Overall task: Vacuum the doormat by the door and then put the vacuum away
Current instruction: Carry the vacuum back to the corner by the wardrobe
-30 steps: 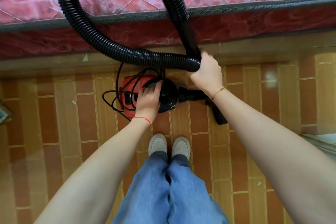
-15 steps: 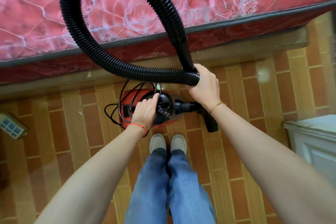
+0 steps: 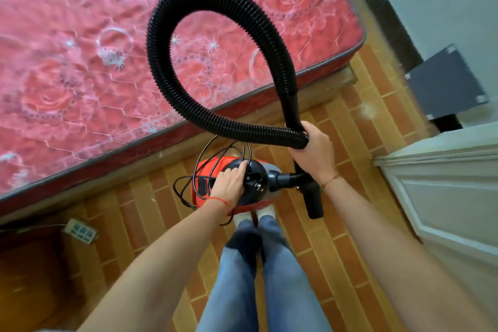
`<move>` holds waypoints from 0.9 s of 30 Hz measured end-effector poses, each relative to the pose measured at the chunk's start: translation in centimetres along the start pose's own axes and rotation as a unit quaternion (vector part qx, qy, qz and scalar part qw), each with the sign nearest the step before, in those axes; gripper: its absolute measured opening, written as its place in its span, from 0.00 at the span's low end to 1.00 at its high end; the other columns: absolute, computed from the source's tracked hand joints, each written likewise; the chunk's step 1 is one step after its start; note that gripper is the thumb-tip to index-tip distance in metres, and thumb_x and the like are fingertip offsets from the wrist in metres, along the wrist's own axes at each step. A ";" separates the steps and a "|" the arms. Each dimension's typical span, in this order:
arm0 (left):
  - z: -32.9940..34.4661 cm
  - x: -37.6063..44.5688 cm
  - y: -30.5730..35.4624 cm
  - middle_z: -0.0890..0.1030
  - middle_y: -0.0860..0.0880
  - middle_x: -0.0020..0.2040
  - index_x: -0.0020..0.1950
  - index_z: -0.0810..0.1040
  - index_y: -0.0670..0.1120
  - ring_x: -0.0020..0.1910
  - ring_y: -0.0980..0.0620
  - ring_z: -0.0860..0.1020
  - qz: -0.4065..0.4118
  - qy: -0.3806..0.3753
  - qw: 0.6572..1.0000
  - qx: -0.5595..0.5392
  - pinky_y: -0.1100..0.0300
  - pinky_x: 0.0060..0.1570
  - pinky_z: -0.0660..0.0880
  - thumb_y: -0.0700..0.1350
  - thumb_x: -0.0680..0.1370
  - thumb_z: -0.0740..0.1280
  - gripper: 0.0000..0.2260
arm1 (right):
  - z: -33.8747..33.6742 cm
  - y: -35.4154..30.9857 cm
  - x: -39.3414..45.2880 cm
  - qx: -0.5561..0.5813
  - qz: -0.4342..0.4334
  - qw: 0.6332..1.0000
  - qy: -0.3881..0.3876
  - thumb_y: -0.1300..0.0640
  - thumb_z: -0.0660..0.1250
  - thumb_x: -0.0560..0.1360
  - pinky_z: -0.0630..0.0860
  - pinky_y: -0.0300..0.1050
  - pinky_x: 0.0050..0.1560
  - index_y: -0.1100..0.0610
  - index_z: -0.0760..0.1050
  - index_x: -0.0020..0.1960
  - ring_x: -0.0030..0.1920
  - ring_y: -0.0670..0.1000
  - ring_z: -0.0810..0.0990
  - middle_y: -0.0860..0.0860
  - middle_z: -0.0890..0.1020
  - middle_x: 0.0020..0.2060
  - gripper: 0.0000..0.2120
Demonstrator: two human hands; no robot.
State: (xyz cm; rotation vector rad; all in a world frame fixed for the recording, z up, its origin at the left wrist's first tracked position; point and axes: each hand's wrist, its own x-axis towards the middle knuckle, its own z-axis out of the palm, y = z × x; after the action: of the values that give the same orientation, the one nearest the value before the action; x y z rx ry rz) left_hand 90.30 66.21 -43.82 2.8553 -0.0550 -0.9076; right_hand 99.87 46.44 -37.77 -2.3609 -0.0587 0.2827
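A small red and black vacuum hangs just above my shoes over the tiled floor. My left hand grips its black top, with the thin black power cord looped loosely around it. The ribbed black hose curls up in a big loop in front of the bed. My right hand holds both ends of that loop together, hose and rigid tube. The black nozzle points down beside my right wrist. No doormat is in view.
A red rose-patterned mattress on a wooden bed frame fills the upper left. A white cabinet stands close on the right. A power strip lies on the floor at the left. A dark grey panel leans by the wall.
The view has swung right and up, bringing the bed's corner, the white cabinet and the grey panel into sight. The vacuum has risen with my hands; both grips are unchanged.
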 end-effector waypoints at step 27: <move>-22.0 3.9 19.5 0.79 0.41 0.58 0.74 0.58 0.42 0.57 0.38 0.77 0.285 0.021 0.947 0.145 0.49 0.53 0.71 0.37 0.74 0.64 0.30 | -26.6 1.2 -5.8 0.093 0.161 0.945 0.267 0.50 0.68 0.72 0.73 0.41 0.33 0.45 0.76 0.49 0.38 0.47 0.79 0.43 0.80 0.36 0.06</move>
State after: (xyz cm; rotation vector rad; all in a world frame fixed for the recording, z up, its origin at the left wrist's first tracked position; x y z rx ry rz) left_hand 106.39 49.38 -25.40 2.8346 -1.0258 -0.7541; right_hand 100.06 26.79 -18.97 -2.1732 0.5919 -0.1986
